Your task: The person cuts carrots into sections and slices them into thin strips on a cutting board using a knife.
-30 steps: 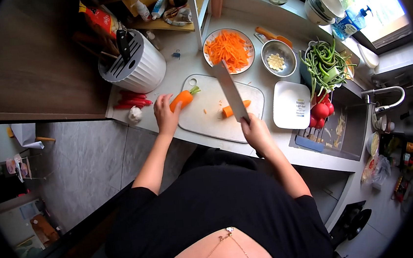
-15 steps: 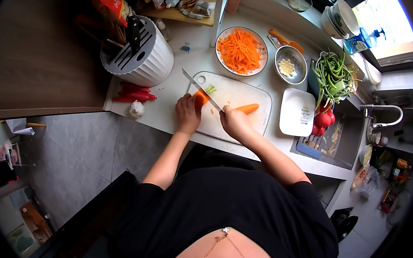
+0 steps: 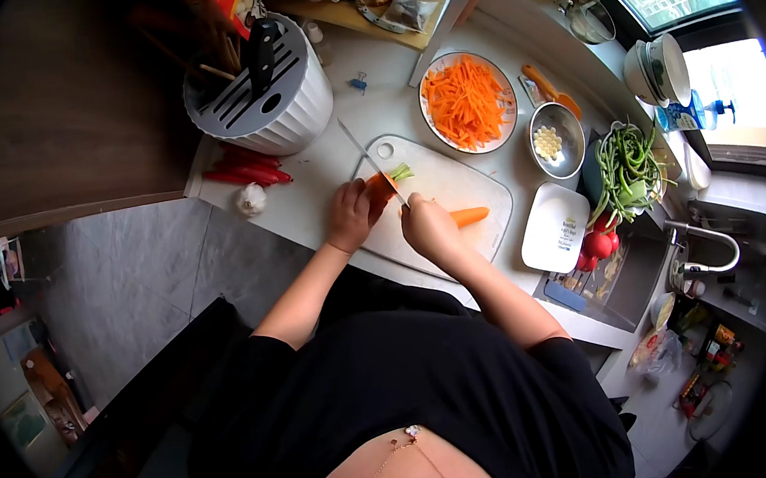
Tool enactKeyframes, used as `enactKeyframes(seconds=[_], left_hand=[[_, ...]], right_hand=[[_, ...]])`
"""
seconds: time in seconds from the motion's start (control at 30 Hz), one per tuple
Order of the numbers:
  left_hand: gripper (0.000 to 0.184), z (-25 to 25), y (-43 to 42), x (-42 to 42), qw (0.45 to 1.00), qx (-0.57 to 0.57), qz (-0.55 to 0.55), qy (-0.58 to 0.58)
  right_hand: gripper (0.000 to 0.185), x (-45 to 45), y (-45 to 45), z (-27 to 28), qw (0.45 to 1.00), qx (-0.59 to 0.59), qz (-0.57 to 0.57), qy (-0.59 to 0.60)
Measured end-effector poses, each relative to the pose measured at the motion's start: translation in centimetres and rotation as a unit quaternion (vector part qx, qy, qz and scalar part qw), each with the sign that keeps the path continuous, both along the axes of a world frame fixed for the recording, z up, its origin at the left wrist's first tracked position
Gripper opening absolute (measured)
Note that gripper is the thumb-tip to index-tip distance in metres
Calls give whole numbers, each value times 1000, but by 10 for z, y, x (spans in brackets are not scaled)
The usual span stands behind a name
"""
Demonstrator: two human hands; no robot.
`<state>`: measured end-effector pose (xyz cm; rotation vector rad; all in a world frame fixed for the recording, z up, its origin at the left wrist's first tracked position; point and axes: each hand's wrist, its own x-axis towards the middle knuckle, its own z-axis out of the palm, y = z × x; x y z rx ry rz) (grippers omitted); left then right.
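Note:
On the white cutting board [image 3: 451,183], my left hand [image 3: 352,214] is wrapped round a carrot [image 3: 382,187] with a green stem end. My right hand [image 3: 429,228] grips the handle of a knife [image 3: 371,159]. The blade lies across the carrot close to its stem end, edge-on to the camera. A second, smaller carrot piece [image 3: 470,217] lies on the board to the right of my right hand, apart from it. Behind the board stands a plate of shredded carrot [image 3: 469,104].
Red chilies [image 3: 247,167], garlic [image 3: 251,199] and a knife holder [image 3: 275,103] are at the left. Right of the board are a metal bowl of garlic cloves [image 3: 548,143], a white tray [image 3: 554,226], green beans [image 3: 625,172], radishes [image 3: 597,245] and the sink [image 3: 639,276].
My left hand closed round the carrot. My right hand brought the knife left from the smaller piece to that carrot's stem end. The camera view has turned a little.

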<state>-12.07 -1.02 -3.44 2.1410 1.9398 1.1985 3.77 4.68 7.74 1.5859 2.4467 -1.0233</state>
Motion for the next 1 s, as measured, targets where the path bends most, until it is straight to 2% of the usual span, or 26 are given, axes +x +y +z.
enactKeyframes(seconds=[0.07,0.17,0.2,0.23,0.33,0.43,0.53,0.63,0.77,0.8,0.9,0.93,1.0], left_hand=[[48,7,-2,0,1000,-12,1,5],[48,4,-2,1,1000,6,6,12],[47,1,-4,2,1000,-10,-5,-3],[46,0,-7,4,1000,-8,-2,-11],[46,-1,-3,2,1000,11,-13,-8],[47,2,-10,4,1000,9,-16,15],[47,-4,-1,3,999,27,4,21],[48,-5,-1,4,999,36,8,21],[55,7,-1,0,1000,10,-24,14],[64,-1,-3,-2,998,-37,-36,21],[72,44,1,2,998,-42,31,31],[80,48,3,5,997,-58,49,31],[77,61,13,12,994,-83,49,42]], right_hand=[[17,-2,5,-4,1000,-4,3,24],[22,21,-6,17,996,-69,22,-49],[23,27,-13,20,999,-41,5,-25],[24,26,-14,23,997,-63,-8,-37],[22,7,1,8,996,-79,-9,-49],[21,-9,8,-33,998,-58,-11,-10],[21,-17,14,-34,999,-11,-21,35],[23,-19,15,-28,1000,-3,-23,2],[22,1,14,28,996,37,-40,69],[20,11,14,45,994,21,-71,85],[15,41,8,77,976,24,-155,153],[17,50,6,78,976,51,-163,133],[19,61,-1,88,971,31,-208,117]])
